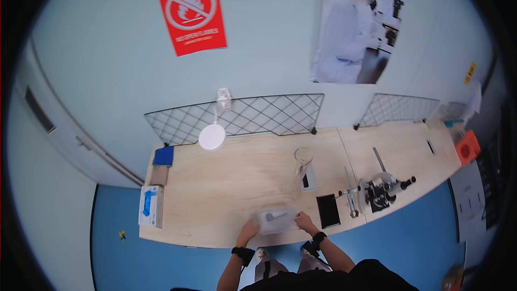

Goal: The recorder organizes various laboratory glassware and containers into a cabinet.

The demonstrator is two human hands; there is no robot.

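Observation:
A translucent plastic box [278,229] stands near the front edge of the wooden bench, directly before me. Inside it, or seen through its top, lies a small grey tool [276,216] whose exact kind I cannot make out. My right hand [305,223] has its fingertips pinched at the box's right end. At the left end, my left hand [249,231] is bent with its fingertips against or just beside the wall; whether it grips is unclear. Dark straps circle both wrists. A flat black pad [328,211] lies to the right of my right hand.
Behind the box is clear coiled tubing or glassware [298,176] beside a white tray [310,180]. A metal clamp [351,204] and a microscope [381,192] stand right. A glove box [150,206] and blue cloth [163,156] are left; a round lamp [212,136] overhangs the back.

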